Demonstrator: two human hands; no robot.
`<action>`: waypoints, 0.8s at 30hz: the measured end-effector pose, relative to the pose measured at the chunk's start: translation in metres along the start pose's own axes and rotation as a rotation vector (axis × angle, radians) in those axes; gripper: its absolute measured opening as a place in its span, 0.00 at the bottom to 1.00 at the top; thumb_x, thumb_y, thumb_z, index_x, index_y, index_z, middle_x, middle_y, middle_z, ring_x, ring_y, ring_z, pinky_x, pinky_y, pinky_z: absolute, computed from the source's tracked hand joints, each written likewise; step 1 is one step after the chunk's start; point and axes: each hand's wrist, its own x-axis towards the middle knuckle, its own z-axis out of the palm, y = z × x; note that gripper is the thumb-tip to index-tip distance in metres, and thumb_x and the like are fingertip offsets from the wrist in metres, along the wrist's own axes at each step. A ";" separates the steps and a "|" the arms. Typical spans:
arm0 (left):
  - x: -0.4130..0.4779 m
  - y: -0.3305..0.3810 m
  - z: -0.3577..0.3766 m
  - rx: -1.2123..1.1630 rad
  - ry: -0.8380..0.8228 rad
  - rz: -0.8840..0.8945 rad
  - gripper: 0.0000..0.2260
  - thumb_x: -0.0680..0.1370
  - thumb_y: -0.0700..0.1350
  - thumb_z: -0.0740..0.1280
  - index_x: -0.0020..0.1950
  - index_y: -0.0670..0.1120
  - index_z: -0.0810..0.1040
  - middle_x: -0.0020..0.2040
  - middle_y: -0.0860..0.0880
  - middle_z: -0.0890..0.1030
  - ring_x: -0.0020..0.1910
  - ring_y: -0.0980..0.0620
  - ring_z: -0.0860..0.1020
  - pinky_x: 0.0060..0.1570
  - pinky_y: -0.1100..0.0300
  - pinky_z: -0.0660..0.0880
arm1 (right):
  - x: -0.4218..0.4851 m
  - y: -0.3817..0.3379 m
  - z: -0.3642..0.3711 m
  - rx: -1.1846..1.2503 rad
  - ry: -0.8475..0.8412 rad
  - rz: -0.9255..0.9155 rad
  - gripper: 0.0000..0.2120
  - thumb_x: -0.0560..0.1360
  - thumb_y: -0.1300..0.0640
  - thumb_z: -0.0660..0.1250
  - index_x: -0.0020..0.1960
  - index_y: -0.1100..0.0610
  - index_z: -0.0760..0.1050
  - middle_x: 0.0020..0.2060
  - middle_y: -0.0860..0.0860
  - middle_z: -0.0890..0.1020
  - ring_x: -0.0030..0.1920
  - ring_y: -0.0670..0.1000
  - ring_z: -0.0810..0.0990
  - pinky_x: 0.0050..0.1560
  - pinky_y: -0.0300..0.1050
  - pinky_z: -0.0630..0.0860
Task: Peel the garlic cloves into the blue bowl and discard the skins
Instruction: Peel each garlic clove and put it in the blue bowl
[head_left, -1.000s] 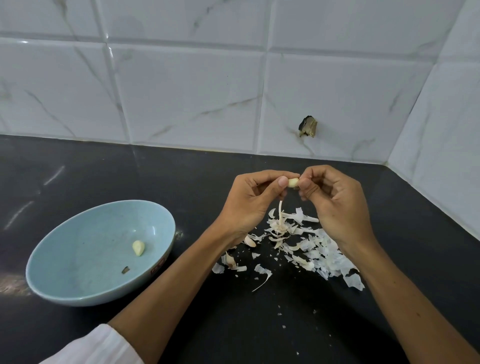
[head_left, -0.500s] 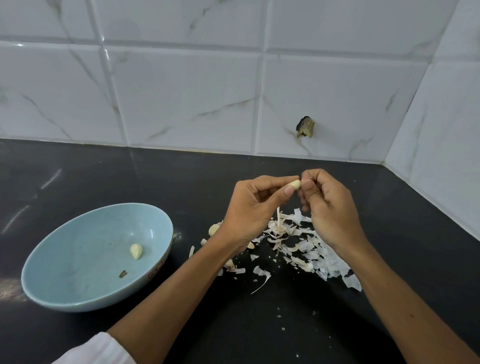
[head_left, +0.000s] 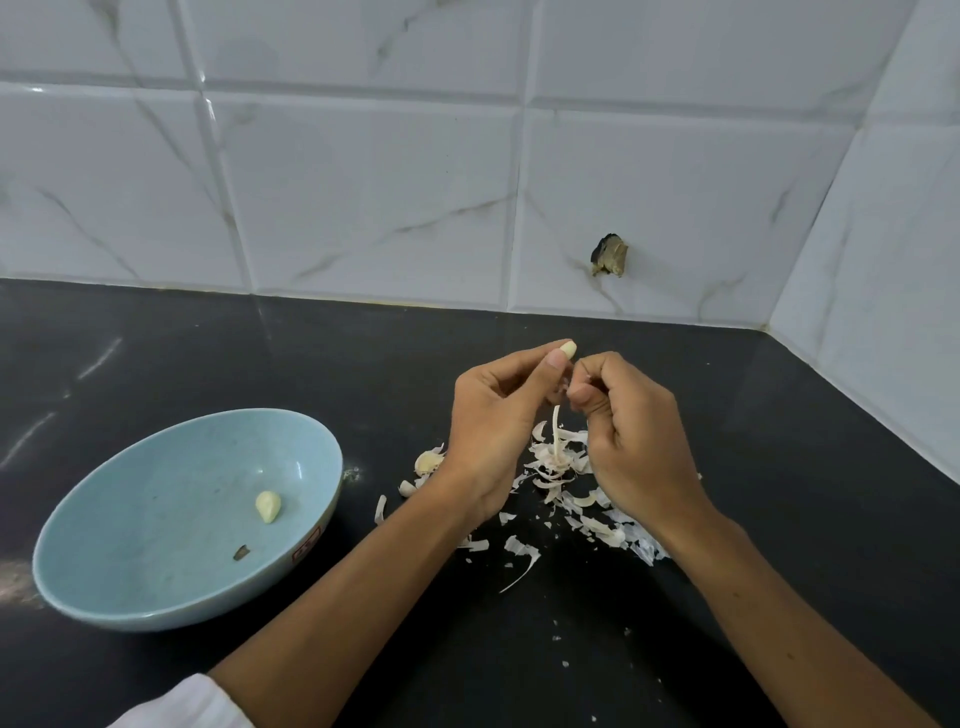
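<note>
I have the left hand (head_left: 493, 431) raised over the dark surface (head_left: 311, 364), its grip clamped on a garlic clove (head_left: 569, 349) pinched between thumb and forefinger, the pale tip of the clove poking out above the thumbnail. The right hand (head_left: 631, 441) sits just beside it, fingers curled in, thumb and forefinger tips drawn together next to the clove; I cannot tell whether that grip has a shred of skin in it or nothing at all. Under both hands lies a scatter of papery skins (head_left: 550, 467), with a thin stalk (head_left: 556, 428) standing upright in the middle of the heap. By my left wrist I can see another clove (head_left: 428, 461) lying on the surface, skin on. Well off to the left stands the blue bowl (head_left: 104, 519), holding one peeled clove (head_left: 268, 506) and a small dark speck (head_left: 240, 552). A white sleeve (head_left: 187, 701) shows at the bottom edge. Behind it all, the tiled wall (head_left: 363, 182) has a chipped hole (head_left: 609, 255).
</note>
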 end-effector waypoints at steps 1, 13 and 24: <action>0.000 0.001 0.000 -0.046 0.003 -0.029 0.08 0.79 0.41 0.70 0.56 0.43 0.86 0.48 0.36 0.83 0.49 0.47 0.80 0.58 0.55 0.80 | -0.001 0.000 0.002 -0.014 -0.017 -0.008 0.13 0.78 0.70 0.62 0.45 0.52 0.72 0.38 0.39 0.76 0.42 0.42 0.78 0.40 0.38 0.73; 0.007 0.007 -0.006 -0.163 0.072 -0.148 0.14 0.83 0.46 0.65 0.61 0.37 0.82 0.41 0.49 0.82 0.38 0.56 0.76 0.45 0.63 0.78 | 0.010 -0.002 -0.017 0.099 0.040 -0.020 0.10 0.79 0.74 0.61 0.44 0.63 0.73 0.36 0.52 0.78 0.37 0.49 0.79 0.38 0.35 0.75; 0.007 0.006 -0.006 -0.150 0.063 -0.145 0.11 0.81 0.44 0.67 0.59 0.40 0.84 0.43 0.49 0.84 0.39 0.56 0.76 0.46 0.63 0.79 | 0.008 0.006 -0.025 -0.031 -0.476 0.241 0.14 0.75 0.77 0.65 0.46 0.59 0.81 0.37 0.53 0.84 0.38 0.50 0.84 0.44 0.49 0.83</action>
